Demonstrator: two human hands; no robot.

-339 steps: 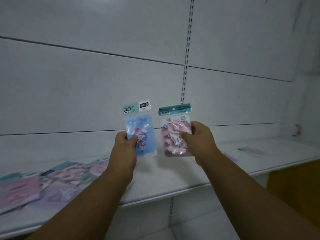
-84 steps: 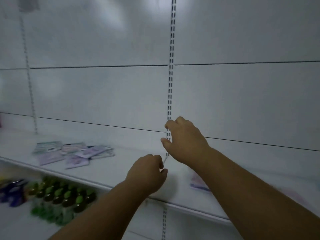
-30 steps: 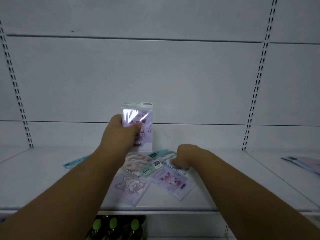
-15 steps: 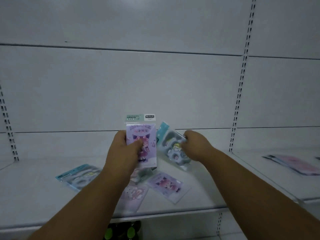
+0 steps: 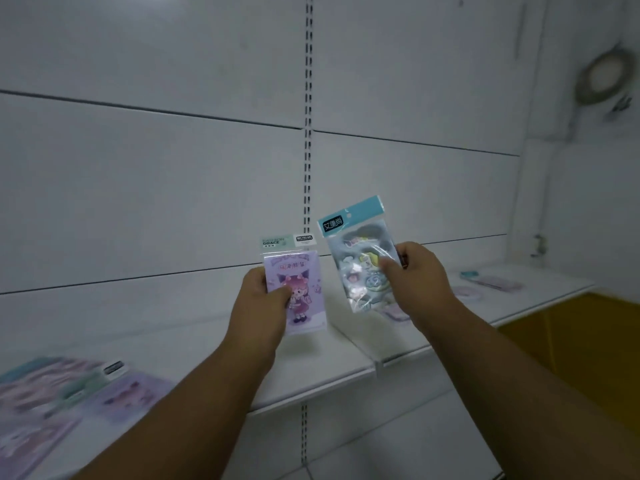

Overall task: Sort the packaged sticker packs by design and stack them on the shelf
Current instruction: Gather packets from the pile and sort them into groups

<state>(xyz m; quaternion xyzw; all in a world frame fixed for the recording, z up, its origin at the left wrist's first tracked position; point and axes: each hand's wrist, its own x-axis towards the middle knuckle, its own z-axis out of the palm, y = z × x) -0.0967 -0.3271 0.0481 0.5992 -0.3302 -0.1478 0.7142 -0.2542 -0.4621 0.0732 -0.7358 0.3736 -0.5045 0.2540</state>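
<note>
My left hand (image 5: pixel 260 308) holds a purple sticker pack (image 5: pixel 297 286) upright; it shows a pink-haired cartoon girl under a pale green header. My right hand (image 5: pixel 417 276) grips a blue sticker pack (image 5: pixel 360 254) with puffy stickers and a teal header, tilted slightly left. Both packs hang in the air above the white shelf (image 5: pixel 332 362), side by side near the shelf joint. A blurred pile of loose packs (image 5: pixel 65 393) lies on the shelf at the far left. Sorted packs (image 5: pixel 490 281) lie on the right shelf section.
A slotted upright (image 5: pixel 307 133) runs down the white back panel behind the packs. A round pinkish pack (image 5: pixel 465 292) lies on the right section. A yellow surface (image 5: pixel 568 337) shows below the shelf at the right. A round fitting (image 5: pixel 604 76) is on the right wall.
The view has swung right, so the loose pile now sits at the far left. Both hands carried their packs rightward, and the blue pack is turned more upright.
</note>
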